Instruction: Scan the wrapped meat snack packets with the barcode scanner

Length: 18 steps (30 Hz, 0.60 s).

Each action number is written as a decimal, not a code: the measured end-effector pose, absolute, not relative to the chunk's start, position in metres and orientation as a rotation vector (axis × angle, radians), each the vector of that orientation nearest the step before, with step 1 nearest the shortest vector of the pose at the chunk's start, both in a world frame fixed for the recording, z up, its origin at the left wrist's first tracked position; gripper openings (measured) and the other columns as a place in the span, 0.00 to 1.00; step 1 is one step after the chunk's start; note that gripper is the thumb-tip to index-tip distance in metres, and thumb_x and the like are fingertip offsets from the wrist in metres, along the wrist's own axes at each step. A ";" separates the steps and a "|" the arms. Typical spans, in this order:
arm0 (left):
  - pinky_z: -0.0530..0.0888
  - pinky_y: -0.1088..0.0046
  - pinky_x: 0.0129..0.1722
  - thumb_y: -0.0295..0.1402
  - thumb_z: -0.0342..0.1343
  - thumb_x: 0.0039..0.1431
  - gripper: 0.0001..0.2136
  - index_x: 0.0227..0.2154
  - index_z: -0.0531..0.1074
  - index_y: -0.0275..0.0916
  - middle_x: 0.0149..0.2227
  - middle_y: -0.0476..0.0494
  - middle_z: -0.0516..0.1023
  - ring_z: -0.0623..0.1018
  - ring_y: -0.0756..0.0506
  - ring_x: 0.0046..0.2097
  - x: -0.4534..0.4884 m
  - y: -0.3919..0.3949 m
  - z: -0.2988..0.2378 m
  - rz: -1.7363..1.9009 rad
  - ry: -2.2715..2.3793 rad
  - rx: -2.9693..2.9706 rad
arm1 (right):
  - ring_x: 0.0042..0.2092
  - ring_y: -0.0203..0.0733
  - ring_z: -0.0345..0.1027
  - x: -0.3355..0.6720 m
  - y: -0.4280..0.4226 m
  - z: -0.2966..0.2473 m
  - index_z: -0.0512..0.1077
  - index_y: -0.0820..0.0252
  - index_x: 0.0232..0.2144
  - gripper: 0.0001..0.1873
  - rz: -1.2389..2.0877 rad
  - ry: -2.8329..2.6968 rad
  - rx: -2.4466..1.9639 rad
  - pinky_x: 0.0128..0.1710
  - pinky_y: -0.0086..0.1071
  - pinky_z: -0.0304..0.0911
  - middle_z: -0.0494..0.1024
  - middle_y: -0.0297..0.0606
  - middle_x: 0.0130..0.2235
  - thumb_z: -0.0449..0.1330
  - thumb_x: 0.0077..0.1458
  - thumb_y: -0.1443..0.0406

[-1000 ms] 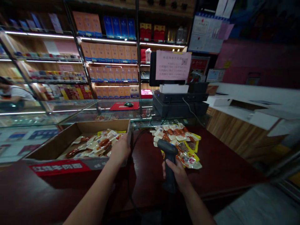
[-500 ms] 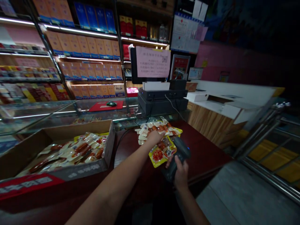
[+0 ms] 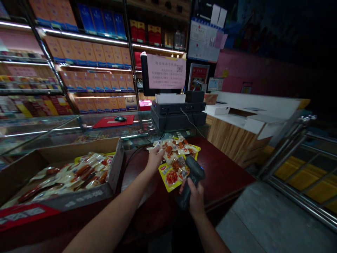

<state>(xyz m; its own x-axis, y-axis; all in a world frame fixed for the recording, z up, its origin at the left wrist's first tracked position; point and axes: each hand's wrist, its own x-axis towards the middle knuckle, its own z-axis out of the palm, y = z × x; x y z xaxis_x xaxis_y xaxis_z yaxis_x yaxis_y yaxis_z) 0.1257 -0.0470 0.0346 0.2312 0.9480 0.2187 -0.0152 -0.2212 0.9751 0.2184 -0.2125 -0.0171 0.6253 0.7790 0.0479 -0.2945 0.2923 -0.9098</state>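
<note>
My right hand (image 3: 197, 199) is wrapped round the handle of a dark barcode scanner (image 3: 195, 168), whose head points away from me. My left hand (image 3: 154, 160) pinches the edge of a small clear-and-white packet (image 3: 166, 147) with brown-red food inside. That packet lies over a pile of similar packets (image 3: 184, 144) on the dark red table. Just in front of the pile is a yellow snack packet (image 3: 170, 178) with a picture of red food on it; its right edge is partly behind the scanner and my right fingers.
A cardboard box (image 3: 117, 165) of similar packets stands at left. Behind the table are a glass counter (image 3: 142, 119), a cash drawer (image 3: 179, 119) with a monitor carrying a pink notice (image 3: 166, 72), and a mouse (image 3: 120, 118) on a red mat. Metal railings (image 3: 295, 168) run along the right.
My left hand has drawn back to the left from over the pile and now pinches a packet's edge. My right hand still grips the barcode scanner. The whole view has shifted slightly.
</note>
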 end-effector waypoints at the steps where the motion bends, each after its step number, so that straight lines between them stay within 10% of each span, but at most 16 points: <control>1: 0.66 0.76 0.23 0.33 0.53 0.46 0.05 0.22 0.64 0.38 0.21 0.52 0.68 0.69 0.51 0.22 0.110 -0.048 0.029 1.227 0.863 1.385 | 0.19 0.41 0.66 0.218 -0.212 -0.018 0.67 0.56 0.26 0.14 0.766 -0.567 -1.043 0.20 0.33 0.62 0.71 0.30 0.17 0.60 0.48 0.53; 18: 0.66 0.79 0.20 0.42 0.57 0.48 0.15 0.27 0.58 0.40 0.21 0.57 0.67 0.69 0.53 0.21 0.043 -0.046 -0.014 1.498 0.881 1.207 | 0.15 0.32 0.61 0.194 -0.224 0.007 0.65 0.59 0.23 0.21 0.988 -0.780 -1.225 0.12 0.24 0.59 0.68 0.27 0.16 0.63 0.42 0.49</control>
<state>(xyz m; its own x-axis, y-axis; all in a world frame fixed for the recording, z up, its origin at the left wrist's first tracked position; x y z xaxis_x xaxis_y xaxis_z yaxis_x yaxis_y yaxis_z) 0.0426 -0.0458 -0.0140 -0.0241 0.9660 0.2573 -0.2449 -0.2553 0.9353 0.1940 -0.2238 0.0068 0.3915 0.9197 -0.0286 -0.1866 0.0490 -0.9812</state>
